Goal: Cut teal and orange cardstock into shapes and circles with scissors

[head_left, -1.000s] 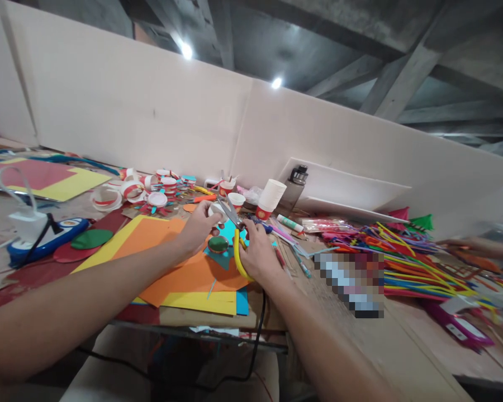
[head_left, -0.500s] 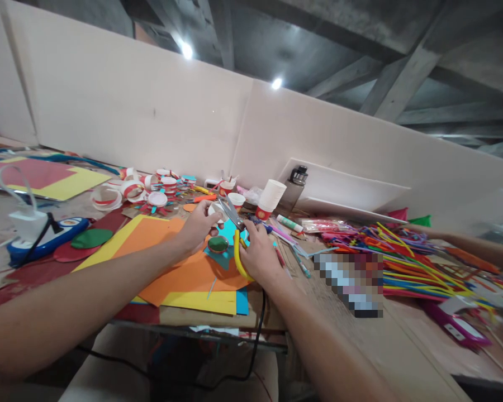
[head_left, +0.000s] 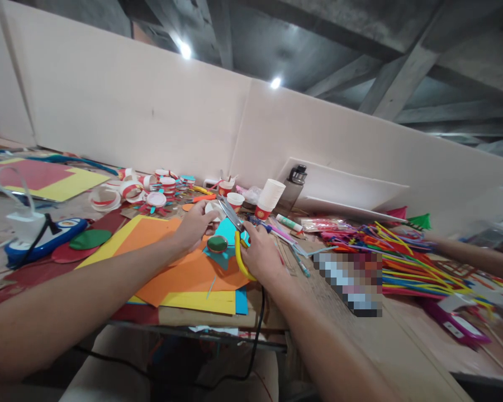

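My right hand (head_left: 259,250) grips a pair of scissors (head_left: 240,258) by the yellow handles. The metal blades point up and to the left, beside the white paper cup (head_left: 212,209) that my left hand (head_left: 196,224) holds with closed fingers. Much of that cup is hidden by my fingers. Below the hands, a green disc (head_left: 217,243) rests on a teal paper shape (head_left: 220,261). Under these lie orange sheets (head_left: 184,282) and yellow sheets (head_left: 205,302). A light-blue paper piece (head_left: 229,231) shows between my hands.
Stacked paper cups (head_left: 270,196) and a dark bottle (head_left: 294,184) stand at the back. Cut cup pieces (head_left: 104,198) lie back left, near a blue power strip (head_left: 67,234). Pipe cleaners (head_left: 411,268) spread right, where another person's arm (head_left: 478,257) reaches in. A black cable (head_left: 257,335) hangs in front.
My left hand has shifted slightly left, and the cup in it sits a little farther from the scissor blades. The other person's arm at the right has moved slightly.
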### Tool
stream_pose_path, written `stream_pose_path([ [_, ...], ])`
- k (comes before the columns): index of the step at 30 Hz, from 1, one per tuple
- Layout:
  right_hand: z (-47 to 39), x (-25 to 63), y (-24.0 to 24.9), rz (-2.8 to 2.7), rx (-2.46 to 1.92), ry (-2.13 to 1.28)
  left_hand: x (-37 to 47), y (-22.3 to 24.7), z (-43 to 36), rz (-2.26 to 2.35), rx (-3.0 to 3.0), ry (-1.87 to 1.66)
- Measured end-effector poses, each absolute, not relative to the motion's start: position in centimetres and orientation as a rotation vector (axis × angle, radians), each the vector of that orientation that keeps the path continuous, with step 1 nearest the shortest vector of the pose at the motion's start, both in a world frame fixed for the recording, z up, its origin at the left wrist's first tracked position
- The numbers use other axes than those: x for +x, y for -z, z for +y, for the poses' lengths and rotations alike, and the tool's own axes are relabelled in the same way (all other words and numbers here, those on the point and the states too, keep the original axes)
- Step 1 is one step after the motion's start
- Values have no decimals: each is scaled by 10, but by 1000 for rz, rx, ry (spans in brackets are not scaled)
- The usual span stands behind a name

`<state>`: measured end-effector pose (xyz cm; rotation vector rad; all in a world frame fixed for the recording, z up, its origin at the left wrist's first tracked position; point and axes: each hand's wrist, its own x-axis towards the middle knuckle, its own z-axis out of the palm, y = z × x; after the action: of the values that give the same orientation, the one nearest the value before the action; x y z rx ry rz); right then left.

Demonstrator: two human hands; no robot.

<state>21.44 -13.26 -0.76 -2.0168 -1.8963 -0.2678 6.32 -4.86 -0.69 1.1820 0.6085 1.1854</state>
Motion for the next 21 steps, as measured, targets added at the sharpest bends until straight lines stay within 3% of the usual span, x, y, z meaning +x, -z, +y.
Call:
stream_pose_path([
  [21, -132, 220, 5, -1929, -2083, 409, 61, 7, -48, 586, 1235, -1103],
])
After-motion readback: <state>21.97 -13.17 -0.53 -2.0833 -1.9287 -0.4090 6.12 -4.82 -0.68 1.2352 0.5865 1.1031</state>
